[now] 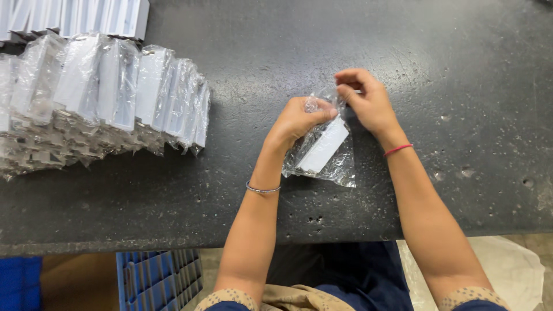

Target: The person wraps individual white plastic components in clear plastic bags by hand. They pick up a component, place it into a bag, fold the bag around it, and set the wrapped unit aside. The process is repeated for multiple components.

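Near the middle of the dark table [403, 46], the left hand [299, 120] grips a clear bag [340, 167] with a white box [324, 147] inside. The right hand [366, 98] pinches the bag's top, not yet closed. Many bagged boxes [115, 92] stand finished at the left edge.

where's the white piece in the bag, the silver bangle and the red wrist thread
white piece [326, 147], head view, middle of its flat face inside the clear bag
silver bangle [262, 189], head view, band across the left wrist
red wrist thread [398, 150], head view, strand across the right wrist

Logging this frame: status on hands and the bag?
Left hand and right hand both pinching the clear bag top. White block inside. Bagged stack far left, not obstructing.
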